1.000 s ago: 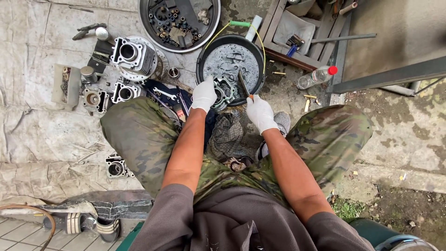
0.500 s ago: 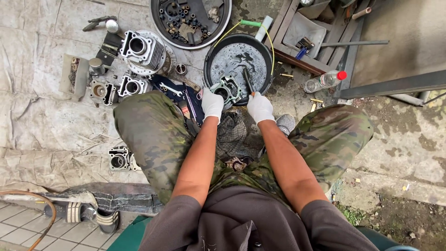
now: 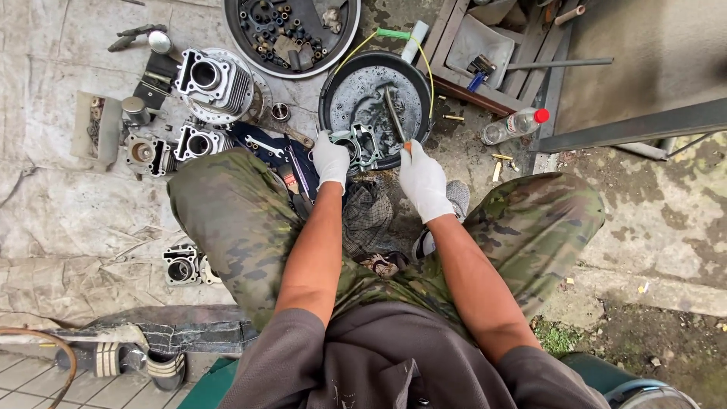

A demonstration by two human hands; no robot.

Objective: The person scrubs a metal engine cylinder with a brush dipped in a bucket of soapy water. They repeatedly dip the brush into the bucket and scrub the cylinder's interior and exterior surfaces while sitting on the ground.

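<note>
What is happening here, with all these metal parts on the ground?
A person in camouflage trousers sits over a round black pan. The gloved left hand holds a metal engine part at the pan's near rim. The gloved right hand holds a thin tool with an orange end beside that part. More engine cylinders lie on the cloth to the left, and a second pan of small parts sits further away.

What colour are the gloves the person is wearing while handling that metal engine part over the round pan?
White, on both the left hand and right hand, seen clearly in the head view.
</note>
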